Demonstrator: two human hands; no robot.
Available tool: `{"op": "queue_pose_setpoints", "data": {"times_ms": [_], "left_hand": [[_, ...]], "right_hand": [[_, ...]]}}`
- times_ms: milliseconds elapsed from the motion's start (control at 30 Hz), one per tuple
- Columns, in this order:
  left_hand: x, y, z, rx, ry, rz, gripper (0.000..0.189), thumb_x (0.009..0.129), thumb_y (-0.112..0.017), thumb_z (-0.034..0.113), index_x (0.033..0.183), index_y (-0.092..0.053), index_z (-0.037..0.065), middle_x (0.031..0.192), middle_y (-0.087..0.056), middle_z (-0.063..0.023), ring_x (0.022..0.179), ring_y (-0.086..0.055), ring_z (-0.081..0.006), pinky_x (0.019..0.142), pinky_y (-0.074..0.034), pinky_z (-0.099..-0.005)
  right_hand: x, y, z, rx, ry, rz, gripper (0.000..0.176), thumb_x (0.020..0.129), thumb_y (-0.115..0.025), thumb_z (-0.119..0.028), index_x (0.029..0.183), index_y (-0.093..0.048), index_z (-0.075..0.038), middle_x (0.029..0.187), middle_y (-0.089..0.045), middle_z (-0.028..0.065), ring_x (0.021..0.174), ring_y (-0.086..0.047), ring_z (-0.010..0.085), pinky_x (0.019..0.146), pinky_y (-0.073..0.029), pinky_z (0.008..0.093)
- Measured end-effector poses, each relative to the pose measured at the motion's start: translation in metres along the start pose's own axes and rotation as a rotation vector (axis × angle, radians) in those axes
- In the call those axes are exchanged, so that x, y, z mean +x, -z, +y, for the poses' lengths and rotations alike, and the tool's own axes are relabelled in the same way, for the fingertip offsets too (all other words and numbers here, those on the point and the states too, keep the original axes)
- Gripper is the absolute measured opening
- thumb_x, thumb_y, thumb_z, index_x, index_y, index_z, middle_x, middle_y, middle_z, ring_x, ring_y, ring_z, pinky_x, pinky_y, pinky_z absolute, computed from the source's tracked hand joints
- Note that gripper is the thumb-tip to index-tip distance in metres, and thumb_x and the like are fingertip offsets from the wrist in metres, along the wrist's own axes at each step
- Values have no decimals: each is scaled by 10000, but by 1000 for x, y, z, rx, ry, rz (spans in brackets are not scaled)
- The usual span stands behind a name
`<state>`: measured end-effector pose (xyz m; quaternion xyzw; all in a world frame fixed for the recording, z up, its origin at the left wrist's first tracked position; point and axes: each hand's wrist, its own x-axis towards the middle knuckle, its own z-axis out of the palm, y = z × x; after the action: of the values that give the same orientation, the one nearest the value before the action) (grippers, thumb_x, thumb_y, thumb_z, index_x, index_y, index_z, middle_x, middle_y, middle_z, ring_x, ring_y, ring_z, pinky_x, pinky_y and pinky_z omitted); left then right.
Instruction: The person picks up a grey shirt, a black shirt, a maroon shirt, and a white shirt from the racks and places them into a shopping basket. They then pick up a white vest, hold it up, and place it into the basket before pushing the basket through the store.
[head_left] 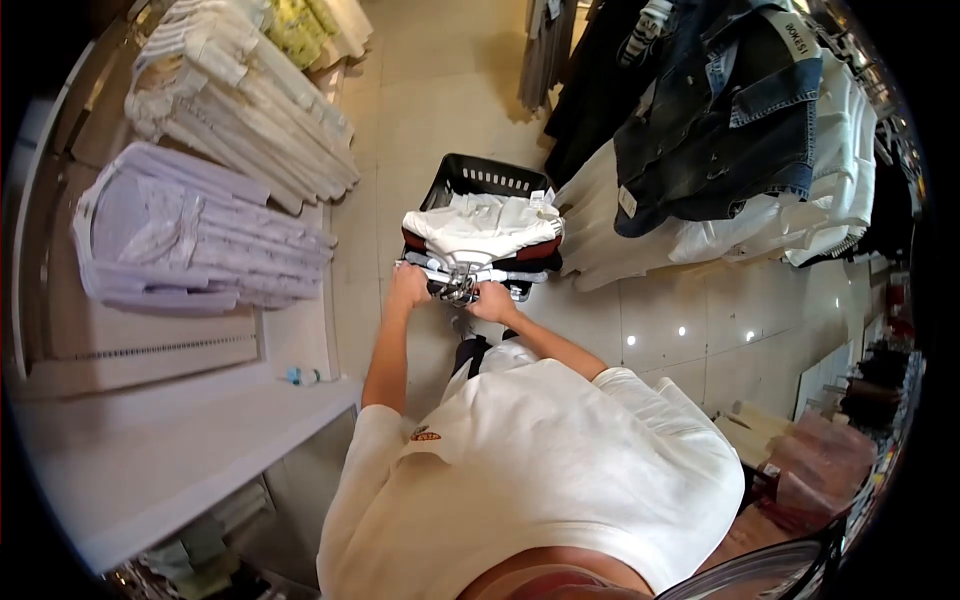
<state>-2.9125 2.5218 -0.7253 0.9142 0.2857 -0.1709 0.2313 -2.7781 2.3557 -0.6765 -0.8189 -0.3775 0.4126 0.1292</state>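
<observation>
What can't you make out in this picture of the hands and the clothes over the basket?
Head view: how the left hand and right hand grip the hanger hooks; the fingers are hidden behind the hands.
Head view: the inside of the black basket, covered by the white garments.
Head view: the small blue item on the white shelf, too small to identify.
Head view: the goods far right, blurred and cut off by the lens rim.

beige tiled floor (430, 90), black basket (480, 180) standing on it, white clothes on hangers (480, 228) across basket
</observation>
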Motion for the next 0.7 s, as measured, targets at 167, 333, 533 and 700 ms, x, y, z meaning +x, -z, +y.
{"op": "queue_pose_setpoints", "data": {"times_ms": [167,333,533,700], "left_hand": [[35,17,-11,-9,-81,-21,182,593,-634,173,721,-710,68,879,-667,-151,963,-569,-333,899,-417,-439],[66,24,-13,-3,-155,-6,208,603,-622,192,731,-713,56,888,-666,-166,964,-565,-348,895,-412,-461],[91,29,-3,-47,-162,-32,203,611,-616,172,743,-711,52,931,-656,-177,976,-558,-347,897,-415,-471],[112,33,17,-18,-122,-111,271,637,-625,191,829,-702,16,956,-657,-180,1029,-542,-358,934,-397,-498]], "right_hand": [[29,7,0,30,5,90,281,620,-672,-273,804,-673,-61,771,-642,212,758,-625,371,719,-498,439],[52,16,6,32,-9,103,314,614,-697,-278,848,-683,-68,803,-646,215,777,-626,369,720,-500,429],[70,38,14,44,-56,95,357,615,-714,-336,880,-699,-98,832,-660,196,804,-634,348,746,-497,418],[88,51,41,29,-35,17,333,591,-687,-301,802,-678,-44,800,-654,197,777,-630,351,706,-494,411]]}}
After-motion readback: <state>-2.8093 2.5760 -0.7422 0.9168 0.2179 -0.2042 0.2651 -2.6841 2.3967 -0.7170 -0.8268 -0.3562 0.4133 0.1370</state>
